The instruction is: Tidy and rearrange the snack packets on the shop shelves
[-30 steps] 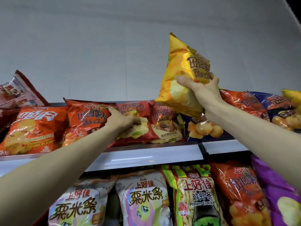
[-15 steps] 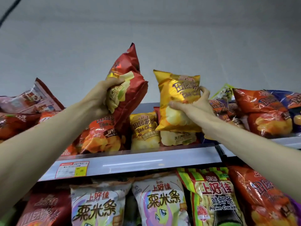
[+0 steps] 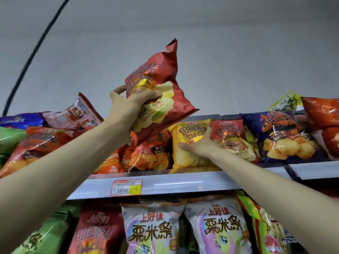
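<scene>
yellow packet (image 3: 185, 142) lowered, glossy red packet (image 3: 161, 83) aloft

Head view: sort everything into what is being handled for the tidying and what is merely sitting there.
In the job:
left hand holding the red packet aloft
right hand gripping the yellow packet on the top shelf

Just sitting there:
blue packet, on the top shelf
white packets, on the shelf below
price tag
black cable
</scene>
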`<state>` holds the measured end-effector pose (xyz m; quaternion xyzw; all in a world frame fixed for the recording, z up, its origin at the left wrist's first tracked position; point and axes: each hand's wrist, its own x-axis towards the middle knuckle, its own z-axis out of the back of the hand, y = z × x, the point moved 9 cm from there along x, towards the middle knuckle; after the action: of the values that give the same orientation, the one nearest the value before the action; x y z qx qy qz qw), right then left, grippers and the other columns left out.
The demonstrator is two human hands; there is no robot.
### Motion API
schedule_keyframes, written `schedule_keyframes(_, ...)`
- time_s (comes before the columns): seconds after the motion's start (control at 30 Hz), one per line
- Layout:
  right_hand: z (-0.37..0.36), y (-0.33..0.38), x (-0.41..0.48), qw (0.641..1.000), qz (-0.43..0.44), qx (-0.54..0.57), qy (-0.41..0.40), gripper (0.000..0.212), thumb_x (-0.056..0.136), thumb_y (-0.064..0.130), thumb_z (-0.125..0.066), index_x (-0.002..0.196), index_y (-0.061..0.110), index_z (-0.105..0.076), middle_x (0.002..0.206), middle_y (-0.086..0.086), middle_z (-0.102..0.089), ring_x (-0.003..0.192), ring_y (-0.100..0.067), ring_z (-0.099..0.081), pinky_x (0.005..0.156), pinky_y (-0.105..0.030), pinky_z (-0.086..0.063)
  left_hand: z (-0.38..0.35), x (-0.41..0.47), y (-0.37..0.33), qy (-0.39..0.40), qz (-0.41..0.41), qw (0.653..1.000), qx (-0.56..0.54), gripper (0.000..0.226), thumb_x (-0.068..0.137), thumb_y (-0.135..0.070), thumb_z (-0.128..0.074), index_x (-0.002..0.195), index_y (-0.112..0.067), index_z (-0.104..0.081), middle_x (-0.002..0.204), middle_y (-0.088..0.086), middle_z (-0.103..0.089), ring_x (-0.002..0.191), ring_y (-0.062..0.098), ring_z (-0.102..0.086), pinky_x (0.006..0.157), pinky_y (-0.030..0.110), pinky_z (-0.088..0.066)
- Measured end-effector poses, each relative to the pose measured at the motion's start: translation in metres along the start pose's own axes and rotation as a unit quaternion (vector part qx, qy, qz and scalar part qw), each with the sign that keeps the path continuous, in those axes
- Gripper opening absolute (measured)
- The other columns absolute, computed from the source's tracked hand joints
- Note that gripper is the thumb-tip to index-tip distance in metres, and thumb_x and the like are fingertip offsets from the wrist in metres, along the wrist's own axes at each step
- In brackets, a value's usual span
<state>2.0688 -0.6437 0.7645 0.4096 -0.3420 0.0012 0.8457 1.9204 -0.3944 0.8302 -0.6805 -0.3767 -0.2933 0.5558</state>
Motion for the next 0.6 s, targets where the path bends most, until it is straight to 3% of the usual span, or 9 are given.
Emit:
schedule_keyframes(0.13, -0.006, 0.000, -0.005, 0.996, 0.021, -0.023, 0.083, 0.151, 0.052, 0.098, -0.064, 0.159, 0.038, 0.023, 0.169, -0.020, -0.020, 0.154, -0.041, -0.024, 0.124, -0.057, -0.024, -0.015, -0.026, 0.009, 0.034, 0.003, 0.999, 0.009, 0.096, 0.072, -0.022, -0.095, 0.142, -0.031, -0.032, 0.116, 0.007, -0.071, 0.086, 0.022, -0.081, 0.084, 0.047, -0.066)
schedule_keyframes(0.23, 0.017, 0.000, -0.028, 0.985, 0.093, -0.043, 0.136, 0.124, 0.074, 0.094, -0.048, 0.166, 0.029, 0.001, 0.166, -0.002, -0.033, 0.149, -0.029, -0.038, 0.123, -0.046, -0.029, -0.032, -0.039, 0.021, 0.045, -0.008, 0.999, 0.027, 0.098, 0.071, -0.023, -0.096, 0.143, -0.035, -0.031, 0.119, 0.005, -0.069, 0.088, 0.019, -0.080, 0.082, 0.041, -0.066)
schedule_keyframes(0.3, 0.048, -0.008, -0.034, 0.984, 0.129, -0.067, 0.104, 0.106, 0.081, 0.086, -0.040, 0.165, 0.026, -0.014, 0.153, -0.002, -0.049, 0.138, -0.027, -0.049, 0.116, -0.042, -0.037, -0.048, -0.042, 0.030, 0.056, -0.010, 0.998, 0.038, 0.099, 0.070, -0.025, -0.096, 0.143, -0.037, -0.030, 0.120, 0.003, -0.067, 0.087, 0.016, -0.080, 0.079, 0.037, -0.066)
schedule_keyframes(0.4, 0.107, -0.029, -0.034, 0.984, 0.134, -0.121, -0.006, 0.078, 0.095, 0.071, -0.037, 0.157, 0.022, -0.034, 0.140, -0.009, -0.060, 0.127, -0.036, -0.058, 0.104, -0.042, -0.046, -0.082, -0.042, 0.043, 0.072, -0.007, 0.995, 0.062, 0.102, 0.068, -0.029, -0.098, 0.142, -0.039, -0.029, 0.118, 0.000, -0.067, 0.088, 0.016, -0.079, 0.082, 0.037, -0.066)
schedule_keyframes(0.5, 0.162, -0.054, -0.039, 0.978, 0.120, -0.145, -0.093, 0.080, 0.081, 0.086, -0.031, 0.135, 0.031, -0.053, 0.113, -0.004, -0.070, 0.105, -0.033, -0.066, 0.094, -0.046, -0.053, -0.122, -0.042, 0.054, 0.064, -0.026, 0.993, 0.093, 0.105, 0.062, -0.040, -0.100, 0.137, -0.043, -0.027, 0.113, -0.004, -0.068, 0.095, 0.019, -0.076, 0.090, 0.045, -0.063)
schedule_keyframes(0.6, 0.207, -0.080, -0.037, 0.971, 0.125, -0.143, -0.148, 0.059, 0.086, 0.074, -0.043, 0.129, 0.037, -0.056, 0.117, 0.000, -0.071, 0.113, -0.032, -0.064, 0.090, -0.041, -0.050, -0.160, -0.046, 0.065, 0.034, -0.053, 0.989, 0.137, 0.103, 0.063, -0.043, -0.097, 0.137, -0.042, -0.025, 0.106, -0.012, -0.065, 0.095, 0.015, -0.072, 0.092, 0.045, -0.061)
